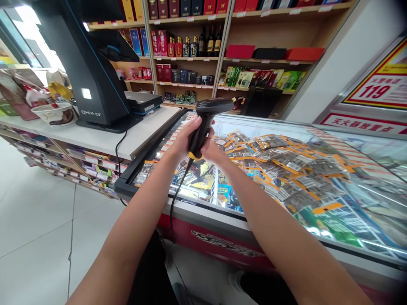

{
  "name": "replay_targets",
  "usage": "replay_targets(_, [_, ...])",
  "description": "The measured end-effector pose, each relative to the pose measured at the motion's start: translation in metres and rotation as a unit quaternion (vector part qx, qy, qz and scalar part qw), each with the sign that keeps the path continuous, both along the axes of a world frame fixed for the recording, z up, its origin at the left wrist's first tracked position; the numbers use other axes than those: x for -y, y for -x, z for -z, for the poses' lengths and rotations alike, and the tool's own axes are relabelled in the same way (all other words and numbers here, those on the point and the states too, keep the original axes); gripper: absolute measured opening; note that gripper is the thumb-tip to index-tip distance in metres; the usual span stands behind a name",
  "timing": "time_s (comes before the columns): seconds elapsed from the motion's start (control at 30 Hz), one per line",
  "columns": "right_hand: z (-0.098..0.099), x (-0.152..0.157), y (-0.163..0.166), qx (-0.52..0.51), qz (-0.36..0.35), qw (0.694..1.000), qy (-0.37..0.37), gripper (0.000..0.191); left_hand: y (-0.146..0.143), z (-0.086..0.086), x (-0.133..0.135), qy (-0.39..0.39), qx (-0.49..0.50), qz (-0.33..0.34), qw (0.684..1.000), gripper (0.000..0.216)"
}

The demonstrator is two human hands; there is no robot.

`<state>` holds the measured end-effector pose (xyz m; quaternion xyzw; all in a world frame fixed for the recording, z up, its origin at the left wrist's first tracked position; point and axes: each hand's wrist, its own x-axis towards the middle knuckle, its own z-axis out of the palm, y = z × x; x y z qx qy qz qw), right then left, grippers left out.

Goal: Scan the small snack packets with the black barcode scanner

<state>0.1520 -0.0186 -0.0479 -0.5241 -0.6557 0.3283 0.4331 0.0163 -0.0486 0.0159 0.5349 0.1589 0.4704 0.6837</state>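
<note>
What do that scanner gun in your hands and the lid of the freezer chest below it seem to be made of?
The scanner looks like matte black moulded plastic with a yellow band near its base, judging by its dull, even surface; both the left hand and right hand grip its handle. The freezer lid seems to be clear glass: it mirrors light streaks and shows packets underneath. Its frame is probably dark plastic or metal.

Open air lay above the glass freezer lid (318, 178), giving passage forward and rightward over its packets. To the left, the register terminal (92, 72) stood on the worktop (104, 140); shelving (222, 63) closed the far side, and the scanner cable (178, 190) hung across the freezer's near rim.
</note>
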Motion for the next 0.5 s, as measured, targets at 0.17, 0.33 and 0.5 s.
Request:
replay_targets(0.17, [-0.003, -0.001, -0.010, -0.079, -0.034, 0.988, 0.129, 0.018, 0.000, -0.001, 0.001, 0.067, 0.045, 0.015, 0.997, 0.058])
replay_targets(0.33, [-0.004, -0.004, -0.005, -0.104, 0.053, 0.984, 0.133, 0.013, 0.000, -0.003, -0.001, 0.057, 0.040, -0.013, 0.997, 0.057])
replay_targets(0.5, [-0.015, -0.017, -0.030, -0.288, 0.168, 0.935, 0.119, 0.006, 0.002, -0.005, -0.003, 0.058, 0.027, -0.022, 0.998, 0.056])
